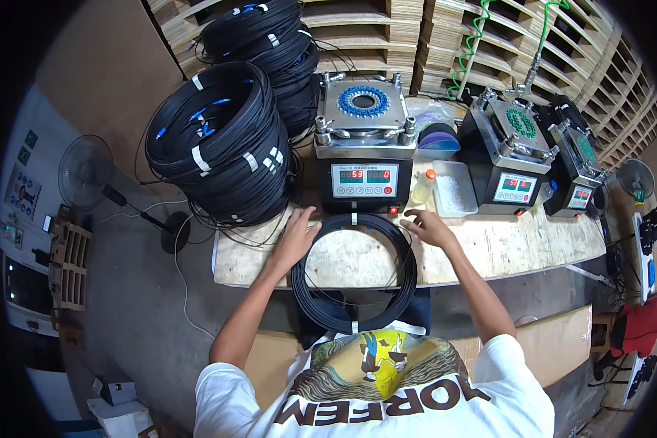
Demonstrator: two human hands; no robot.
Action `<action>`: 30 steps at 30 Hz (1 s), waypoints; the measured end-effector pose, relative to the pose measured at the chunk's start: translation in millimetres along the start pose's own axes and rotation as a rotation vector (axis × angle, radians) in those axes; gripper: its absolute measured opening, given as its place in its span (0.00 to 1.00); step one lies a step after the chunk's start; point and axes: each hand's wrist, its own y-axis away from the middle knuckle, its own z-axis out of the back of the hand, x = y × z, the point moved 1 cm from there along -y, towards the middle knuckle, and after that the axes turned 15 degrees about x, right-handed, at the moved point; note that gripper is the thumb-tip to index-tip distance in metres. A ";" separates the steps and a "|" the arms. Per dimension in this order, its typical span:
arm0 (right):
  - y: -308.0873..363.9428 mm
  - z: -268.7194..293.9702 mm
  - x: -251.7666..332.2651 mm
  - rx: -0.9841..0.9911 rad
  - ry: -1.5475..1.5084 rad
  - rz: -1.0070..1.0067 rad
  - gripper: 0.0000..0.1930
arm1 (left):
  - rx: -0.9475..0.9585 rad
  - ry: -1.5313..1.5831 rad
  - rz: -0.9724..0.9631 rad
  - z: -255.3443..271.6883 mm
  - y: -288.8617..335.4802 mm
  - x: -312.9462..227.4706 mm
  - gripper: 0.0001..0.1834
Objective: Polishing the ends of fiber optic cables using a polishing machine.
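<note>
A coil of black cable (409,281), banded with white tape, lies partly on the wooden bench and hangs over its near edge, close to my body. My left hand (298,235) is at the coil's upper left side, its fingers stretched forward and thumb apart. By the coil's upper right side, my right hand (428,228) has its fingers apart and slightly bent, with nothing seen in them. Just beyond the coil stands a black machine (361,180) with a lit display and a square metal top holding a ring of blue connectors (363,101).
Tall stacks of black cable coils (219,153) stand at the left. Right of the machine are a bottle with an orange cap (423,187), a white tray (456,190) and two similar machines with green connectors (520,123). A standing fan (87,171) is farther left; wooden pallets (365,36) line the back.
</note>
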 end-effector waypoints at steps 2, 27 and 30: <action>-12.7 -21.5 -12.7 0.059 -0.030 -0.082 0.28 | 0.090 -0.052 0.046 -8.4 -0.2 7.7 0.27; -12.0 -93.5 -30.1 -0.117 -0.807 -0.308 0.14 | 0.172 0.765 0.512 -71.6 16.2 86.1 0.20; -0.3 -95.8 -11.3 -0.124 -0.900 -0.408 0.13 | 0.138 0.880 0.546 -67.0 29.4 73.3 0.18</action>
